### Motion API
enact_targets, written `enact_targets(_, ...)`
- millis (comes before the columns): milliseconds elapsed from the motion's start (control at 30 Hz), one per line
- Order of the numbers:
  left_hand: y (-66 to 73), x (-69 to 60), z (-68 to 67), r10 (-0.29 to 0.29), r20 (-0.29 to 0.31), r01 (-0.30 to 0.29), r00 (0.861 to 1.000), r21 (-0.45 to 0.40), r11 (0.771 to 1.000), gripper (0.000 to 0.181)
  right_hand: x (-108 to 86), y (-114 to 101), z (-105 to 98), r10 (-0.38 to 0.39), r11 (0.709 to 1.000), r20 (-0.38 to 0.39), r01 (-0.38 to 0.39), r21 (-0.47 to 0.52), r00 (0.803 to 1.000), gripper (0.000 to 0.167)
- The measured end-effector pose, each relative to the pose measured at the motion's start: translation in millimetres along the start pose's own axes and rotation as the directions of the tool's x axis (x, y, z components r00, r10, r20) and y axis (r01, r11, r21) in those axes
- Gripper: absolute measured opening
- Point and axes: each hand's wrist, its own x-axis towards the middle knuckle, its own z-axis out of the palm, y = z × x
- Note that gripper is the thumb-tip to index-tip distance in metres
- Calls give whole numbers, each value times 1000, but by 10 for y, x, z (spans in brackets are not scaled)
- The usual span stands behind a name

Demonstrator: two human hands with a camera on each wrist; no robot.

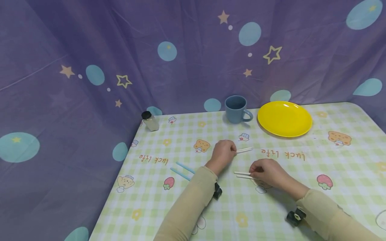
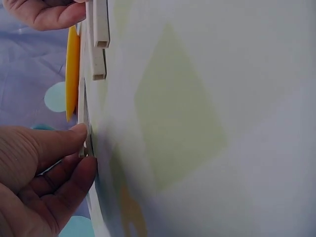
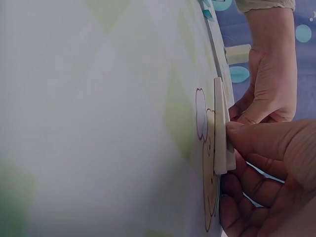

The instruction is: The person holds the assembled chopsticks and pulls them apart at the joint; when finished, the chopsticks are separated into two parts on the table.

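Note:
My left hand [image 1: 222, 155] pinches the near end of a pair of thin white sticks [image 1: 245, 150] at the table's middle. In the left wrist view, thumb and fingertips of that hand [image 2: 47, 173] meet at a stick end. Closer to the front, my right hand [image 1: 267, 171] grips a second white pair [image 1: 242, 173], which points left. The right wrist view has that hand [image 3: 276, 165] with its thumb against the white sticks [image 3: 220, 131], low over the cloth. Two light blue sticks [image 1: 180, 174] lie left of my left forearm, partly hidden by the sleeve.
Along the back stand a blue-grey mug [image 1: 234, 112] and a yellow plate [image 1: 284, 118]. A small jar with a black lid [image 1: 150, 122] is at the back left corner. The patterned tablecloth [image 1: 169, 204] meets a purple curtain [image 1: 193, 73] behind.

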Motion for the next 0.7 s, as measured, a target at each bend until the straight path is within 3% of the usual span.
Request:
enact_targets(267,19,30,-4,-21,4,20,1000,78,997,20,-8,11,-17,6,1000,32,-7,26,999,11)
enact_targets(467,-13,28,6,-35,23,34,999,75,997,14,-27,-7,-56,-17,999,86,14,39,996,16)
enact_targets(700,-47,29,20,-30,17,29,999,48,998,12,-29,-2,-56,-13,1000,87,12,4,996,15)
